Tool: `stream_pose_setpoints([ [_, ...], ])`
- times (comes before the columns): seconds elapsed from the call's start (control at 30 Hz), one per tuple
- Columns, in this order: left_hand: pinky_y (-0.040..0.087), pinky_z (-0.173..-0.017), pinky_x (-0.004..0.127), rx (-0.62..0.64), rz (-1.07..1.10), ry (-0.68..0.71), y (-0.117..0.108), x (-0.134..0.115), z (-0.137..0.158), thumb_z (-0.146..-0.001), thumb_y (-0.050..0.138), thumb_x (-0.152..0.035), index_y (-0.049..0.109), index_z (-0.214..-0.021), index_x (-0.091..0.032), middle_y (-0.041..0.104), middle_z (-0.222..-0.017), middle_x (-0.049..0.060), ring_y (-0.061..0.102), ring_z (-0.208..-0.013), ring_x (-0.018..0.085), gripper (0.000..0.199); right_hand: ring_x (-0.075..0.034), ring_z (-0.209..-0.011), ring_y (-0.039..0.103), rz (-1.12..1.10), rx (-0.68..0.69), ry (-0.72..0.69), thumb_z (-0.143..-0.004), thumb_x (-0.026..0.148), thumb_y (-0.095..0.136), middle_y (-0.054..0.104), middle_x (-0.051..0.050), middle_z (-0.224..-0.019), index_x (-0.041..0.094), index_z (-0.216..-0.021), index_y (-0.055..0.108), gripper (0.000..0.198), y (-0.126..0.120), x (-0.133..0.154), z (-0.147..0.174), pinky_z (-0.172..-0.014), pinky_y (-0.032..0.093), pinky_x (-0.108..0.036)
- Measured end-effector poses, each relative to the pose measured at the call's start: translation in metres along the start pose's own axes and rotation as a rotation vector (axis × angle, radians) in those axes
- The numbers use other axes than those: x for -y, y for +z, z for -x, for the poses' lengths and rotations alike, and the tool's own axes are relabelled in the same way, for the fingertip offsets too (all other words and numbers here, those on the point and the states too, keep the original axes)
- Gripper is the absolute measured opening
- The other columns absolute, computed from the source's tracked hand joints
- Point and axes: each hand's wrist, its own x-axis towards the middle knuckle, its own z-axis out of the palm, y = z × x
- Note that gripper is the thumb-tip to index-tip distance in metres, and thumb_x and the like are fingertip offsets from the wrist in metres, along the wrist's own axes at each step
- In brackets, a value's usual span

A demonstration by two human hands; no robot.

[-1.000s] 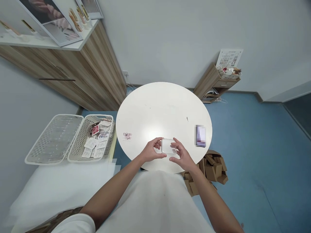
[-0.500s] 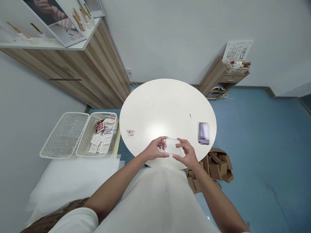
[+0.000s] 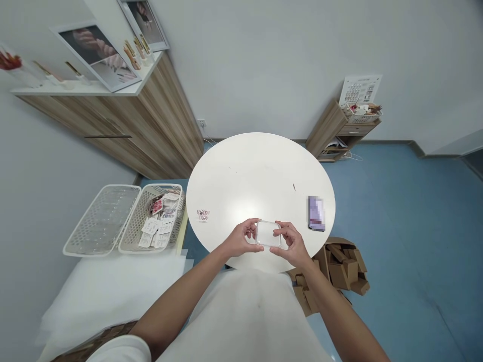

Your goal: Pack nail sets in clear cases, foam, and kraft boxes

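Observation:
A small clear plastic box (image 3: 268, 234) with rounded corners is held between my two hands over the near part of the round white table (image 3: 256, 171). My left hand (image 3: 244, 238) grips its left end, thumb along the near side and fingers at the far corner. My right hand (image 3: 292, 243) holds the right end, with a finger lying across the top. Whether anything is inside the box, I cannot tell. To the left on the table lies a small set of pinkish false nails (image 3: 203, 215).
A blurred purple phone-like object (image 3: 316, 213) lies at the table's right. White baskets (image 3: 130, 241) stand left, one full of carded packets (image 3: 158, 223). Cardboard boxes (image 3: 341, 266) sit on the floor at right. Wooden cabinets (image 3: 166, 120) line the wall.
The whole view has shifted slightly, so the table and room sit a little lower in the picture. Both hands keep the same hold on the box.

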Motion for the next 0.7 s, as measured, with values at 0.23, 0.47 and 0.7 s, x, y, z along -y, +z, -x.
stream_pose_setpoints([
  [0.23,0.038,-0.065,0.025,-0.002,0.034,0.008,0.002,0.004,0.001,-0.051,0.076,-0.026,0.048,-0.115,-0.023,0.049,-0.081,-0.001,0.047,-0.072,0.011,0.07,-0.027,-0.118,0.04,-0.037,0.001,-0.023,-0.05,0.031,0.078,0.048,-0.007,-0.102,0.026,-0.083,0.062,0.036,0.001,-0.001,0.001,-0.091,0.04,-0.039],
  [0.47,0.041,-0.062,0.024,0.007,0.135,-0.029,0.003,0.008,0.002,-0.052,0.077,-0.026,0.048,-0.114,-0.022,0.051,-0.081,0.0,0.048,-0.067,0.009,0.069,-0.025,-0.111,0.043,-0.092,-0.024,-0.086,-0.058,0.033,0.073,0.045,-0.004,-0.088,0.027,-0.085,0.058,0.032,0.009,-0.004,-0.005,-0.085,0.042,-0.038],
  [0.7,0.044,-0.068,0.027,0.049,0.35,-0.082,0.0,0.003,-0.002,-0.06,0.073,-0.026,0.041,-0.124,-0.024,0.055,-0.086,0.002,0.056,-0.078,0.013,0.071,-0.024,-0.106,0.046,-0.069,-0.014,-0.097,-0.061,0.034,0.071,0.044,-0.005,-0.096,0.026,-0.09,0.055,0.034,0.007,0.001,-0.019,-0.081,0.044,-0.036],
])
